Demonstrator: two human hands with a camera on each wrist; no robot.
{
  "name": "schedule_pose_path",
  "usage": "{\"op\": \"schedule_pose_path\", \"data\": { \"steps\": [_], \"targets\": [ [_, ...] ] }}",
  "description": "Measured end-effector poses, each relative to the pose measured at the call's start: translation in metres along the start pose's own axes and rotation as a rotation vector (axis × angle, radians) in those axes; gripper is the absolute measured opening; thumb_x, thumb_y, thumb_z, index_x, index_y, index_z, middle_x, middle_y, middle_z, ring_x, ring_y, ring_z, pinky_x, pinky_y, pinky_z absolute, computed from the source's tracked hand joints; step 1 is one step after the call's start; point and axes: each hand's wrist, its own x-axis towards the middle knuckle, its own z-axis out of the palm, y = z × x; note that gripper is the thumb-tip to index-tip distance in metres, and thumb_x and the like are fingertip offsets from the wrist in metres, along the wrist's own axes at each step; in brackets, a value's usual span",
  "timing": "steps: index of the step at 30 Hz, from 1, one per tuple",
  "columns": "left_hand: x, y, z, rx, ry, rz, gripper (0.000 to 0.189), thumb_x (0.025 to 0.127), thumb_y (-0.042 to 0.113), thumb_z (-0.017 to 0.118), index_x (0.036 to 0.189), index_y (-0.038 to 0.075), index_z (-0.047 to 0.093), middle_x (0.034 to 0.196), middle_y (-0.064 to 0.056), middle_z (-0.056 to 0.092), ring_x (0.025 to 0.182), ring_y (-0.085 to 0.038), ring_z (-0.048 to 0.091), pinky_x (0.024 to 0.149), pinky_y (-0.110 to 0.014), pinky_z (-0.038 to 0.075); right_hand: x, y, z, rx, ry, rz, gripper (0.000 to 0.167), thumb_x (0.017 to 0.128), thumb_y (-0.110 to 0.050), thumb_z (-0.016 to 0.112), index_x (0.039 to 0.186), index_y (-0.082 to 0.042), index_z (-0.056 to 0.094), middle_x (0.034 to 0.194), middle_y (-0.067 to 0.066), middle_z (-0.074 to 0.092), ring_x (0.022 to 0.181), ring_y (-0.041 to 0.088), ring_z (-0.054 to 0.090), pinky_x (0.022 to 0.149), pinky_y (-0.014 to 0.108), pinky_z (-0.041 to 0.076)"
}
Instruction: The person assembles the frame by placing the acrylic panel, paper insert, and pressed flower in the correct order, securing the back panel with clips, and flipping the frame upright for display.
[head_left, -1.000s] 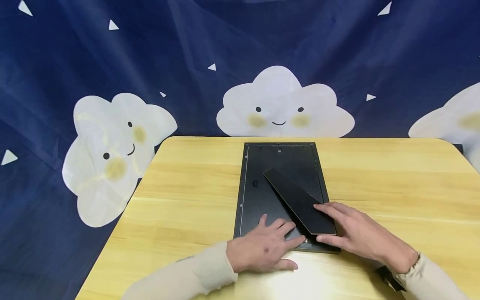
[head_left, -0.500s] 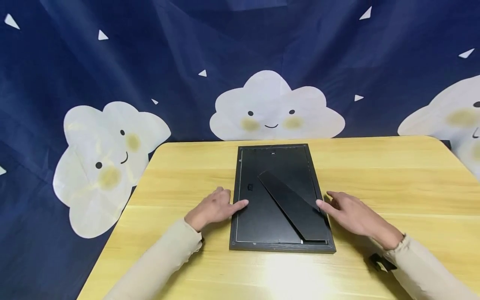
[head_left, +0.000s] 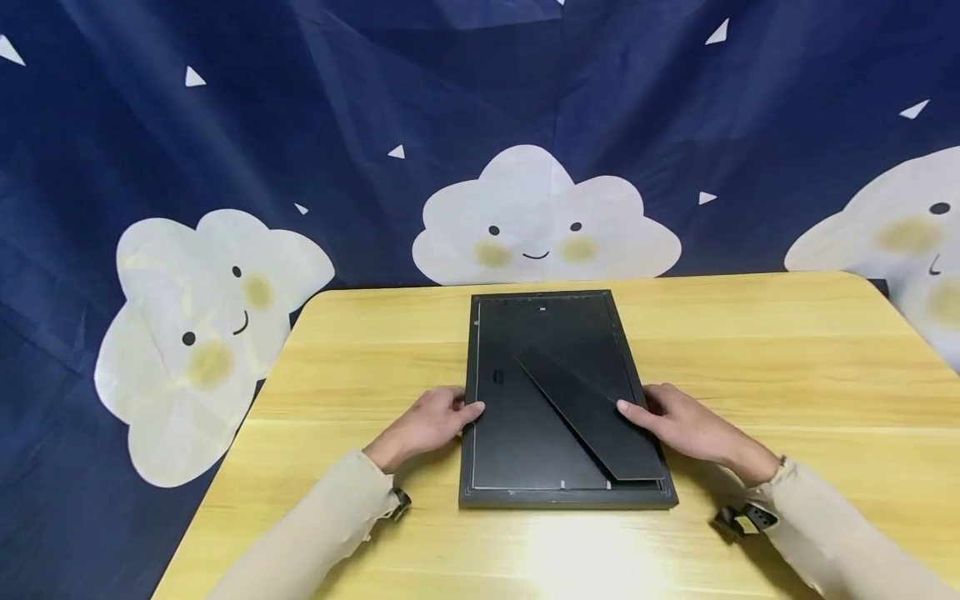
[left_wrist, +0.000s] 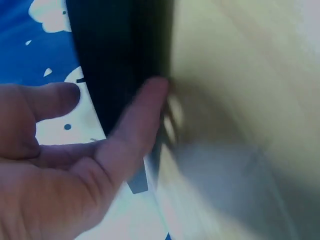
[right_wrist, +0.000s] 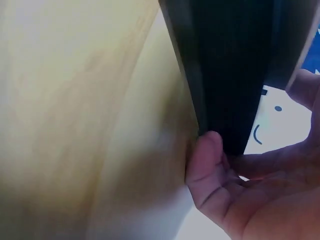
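A black picture frame (head_left: 517,454) lies face down on the wooden table in the head view, its back panel up. The slanted easel stand (head_left: 592,417) sticks up a little from that panel. My left hand (head_left: 427,421) grips the frame's left edge, thumb on top of the border and fingers curled down its side. On the opposite edge my right hand (head_left: 693,425) holds the frame, its thumb over the easel stand. Both wrist views show the frame's dark side, with left fingers (left_wrist: 145,110) and a right fingertip (right_wrist: 207,150) against it; the picture side is hidden.
The light wooden table (head_left: 360,350) extends around the frame on all sides. A dark blue cloth (head_left: 375,75) with smiling white clouds hangs behind the table's far edge. Black straps (head_left: 746,523) sit at both wrists.
The left hand has moved from the frame's lower part to its left edge. My right hand has left the stand's lower end for the right edge. The stand sits lower against the panel.
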Motion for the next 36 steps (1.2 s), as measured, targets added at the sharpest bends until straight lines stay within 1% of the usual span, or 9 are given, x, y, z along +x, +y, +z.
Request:
{"op": "schedule_pose_path", "data": {
  "steps": [3,6,8,10,16,21,26,34,36],
  "targets": [
    [-0.001,0.001,-0.003,-0.162,0.018,-0.040,0.023,0.099,0.013,0.063,0.109,-0.007,0.061,0.089,-0.008,0.057,0.072,-0.014,0.059,0.063,-0.032,0.055,-0.003,-0.002,-0.001,0.025,0.015,-0.006,0.042,0.107,-0.030,0.049,0.123,0.007,0.059,0.096,0.003,0.066,0.085,0.015,0.062,0.076,0.030,0.051],
    [-0.002,-0.002,-0.005,-0.332,0.044,-0.105,0.048,0.097,0.009,0.064,0.137,-0.012,0.048,0.117,-0.018,0.060,0.087,-0.019,0.065,0.068,-0.035,0.059,-0.006,-0.003,-0.001,0.022,0.046,0.037,0.042,0.108,-0.030,0.045,0.125,0.008,0.054,0.094,0.005,0.062,0.082,0.017,0.058,0.071,0.030,0.048],
    [-0.002,-0.004,-0.005,-0.390,0.062,-0.123,0.056,0.097,0.009,0.065,0.142,-0.014,0.042,0.129,-0.024,0.058,0.094,-0.022,0.066,0.070,-0.036,0.060,-0.007,-0.004,0.000,0.036,0.069,0.058,0.041,0.109,-0.028,0.044,0.126,0.008,0.051,0.093,0.008,0.059,0.079,0.019,0.055,0.069,0.031,0.046],
    [-0.002,-0.005,-0.004,-0.430,0.074,-0.118,0.055,0.097,0.008,0.065,0.142,-0.014,0.042,0.130,-0.026,0.058,0.095,-0.025,0.067,0.070,-0.036,0.060,-0.008,-0.003,0.002,0.056,0.100,0.056,0.039,0.108,-0.024,0.045,0.128,0.009,0.047,0.095,0.009,0.059,0.079,0.019,0.054,0.068,0.030,0.045],
    [0.001,-0.004,-0.003,-0.503,0.136,-0.034,0.052,0.093,0.001,0.067,0.141,-0.009,0.047,0.126,-0.024,0.061,0.089,-0.022,0.069,0.069,-0.036,0.059,-0.011,-0.002,0.007,0.138,0.198,0.029,0.040,0.105,-0.013,0.051,0.132,0.012,0.038,0.097,0.014,0.056,0.079,0.020,0.053,0.064,0.028,0.049],
    [0.001,0.004,-0.012,-0.562,0.198,0.029,0.052,0.090,-0.006,0.069,0.138,-0.006,0.049,0.128,-0.023,0.060,0.096,-0.022,0.070,0.070,-0.036,0.060,-0.012,-0.008,0.004,0.161,0.268,-0.011,0.041,0.103,-0.009,0.055,0.133,0.011,0.035,0.101,0.017,0.057,0.079,0.018,0.055,0.063,0.029,0.051],
    [-0.001,0.014,-0.023,-0.574,0.216,0.099,0.056,0.087,-0.007,0.071,0.139,-0.003,0.050,0.129,-0.023,0.060,0.100,-0.024,0.069,0.073,-0.036,0.060,-0.011,-0.015,-0.004,0.124,0.339,-0.107,0.040,0.100,-0.001,0.057,0.131,0.012,0.036,0.098,0.017,0.060,0.077,0.012,0.058,0.061,0.030,0.052],
    [-0.001,0.025,-0.028,-0.520,0.287,0.217,0.058,0.084,-0.008,0.075,0.138,-0.005,0.053,0.127,-0.023,0.063,0.109,-0.033,0.067,0.082,-0.027,0.057,-0.006,-0.019,-0.015,0.132,0.456,-0.292,0.041,0.094,0.013,0.057,0.127,0.013,0.033,0.115,0.030,0.062,0.094,-0.002,0.059,0.070,0.018,0.052],
    [-0.001,0.026,-0.028,-0.503,0.314,0.234,0.058,0.083,-0.008,0.075,0.137,-0.005,0.055,0.126,-0.023,0.064,0.109,-0.034,0.067,0.082,-0.027,0.057,-0.004,-0.020,-0.016,0.154,0.482,-0.336,0.042,0.092,0.017,0.057,0.126,0.013,0.033,0.116,0.016,0.066,0.095,-0.004,0.060,0.072,0.015,0.052]
  ]
}}
